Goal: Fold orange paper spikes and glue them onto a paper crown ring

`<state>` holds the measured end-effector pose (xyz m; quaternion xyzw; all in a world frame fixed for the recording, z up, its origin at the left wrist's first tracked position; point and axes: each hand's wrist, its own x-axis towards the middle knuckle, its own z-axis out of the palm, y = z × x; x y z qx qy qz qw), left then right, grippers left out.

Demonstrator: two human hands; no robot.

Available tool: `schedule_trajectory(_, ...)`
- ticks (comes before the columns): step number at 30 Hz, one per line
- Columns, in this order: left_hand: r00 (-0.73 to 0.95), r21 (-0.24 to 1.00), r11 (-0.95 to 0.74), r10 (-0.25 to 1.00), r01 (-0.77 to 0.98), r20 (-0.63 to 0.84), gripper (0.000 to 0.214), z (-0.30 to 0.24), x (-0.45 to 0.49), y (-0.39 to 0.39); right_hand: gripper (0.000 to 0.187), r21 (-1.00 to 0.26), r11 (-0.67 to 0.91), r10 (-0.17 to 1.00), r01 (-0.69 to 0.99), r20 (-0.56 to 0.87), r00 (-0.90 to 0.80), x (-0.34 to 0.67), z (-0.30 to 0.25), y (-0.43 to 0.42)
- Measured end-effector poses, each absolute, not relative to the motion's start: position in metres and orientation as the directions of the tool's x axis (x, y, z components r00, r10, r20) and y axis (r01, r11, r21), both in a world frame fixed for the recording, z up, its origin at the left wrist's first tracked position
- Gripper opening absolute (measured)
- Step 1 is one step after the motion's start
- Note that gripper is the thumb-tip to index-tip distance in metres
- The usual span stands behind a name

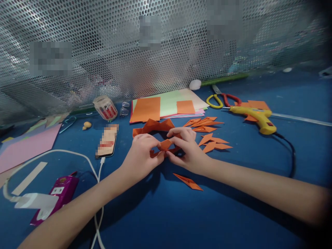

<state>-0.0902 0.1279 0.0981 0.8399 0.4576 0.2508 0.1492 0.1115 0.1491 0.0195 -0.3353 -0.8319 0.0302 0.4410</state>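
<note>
Between my two hands stands a ring of folded orange paper with pointed tips along its far edge. My left hand pinches the near side of this ring from the left. From the right, my right hand grips the same near side, its thumb close to the left one. The fingers partly cover the fold between them. Just below my right hand lies a single folded orange paper piece. Several more folded orange pieces rest in small groups to the right of the ring.
A yellow glue gun with a clear stick and black cord lies right, beside scissors. Coloured paper sheets lie behind the ring. Left are a phone, a jar, a white cable and a purple power strip.
</note>
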Motion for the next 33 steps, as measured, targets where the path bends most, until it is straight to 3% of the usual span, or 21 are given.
schedule_trajectory(20, 0.421, 0.402, -0.505, 0.862, 0.764, 0.283, 0.011, 0.11, -0.092, 0.127, 0.012, -0.371, 0.761, 0.604, 0.532, 0.704, -0.372, 0.111, 0.021, 0.148)
schedule_trajectory(33, 0.407, 0.472, -0.481, 0.876, 0.739, 0.257, 0.014, 0.109, -0.092, 0.129, 0.007, -0.387, 0.737, 0.64, 0.554, 0.663, -0.388, 0.111, 0.02, 0.147)
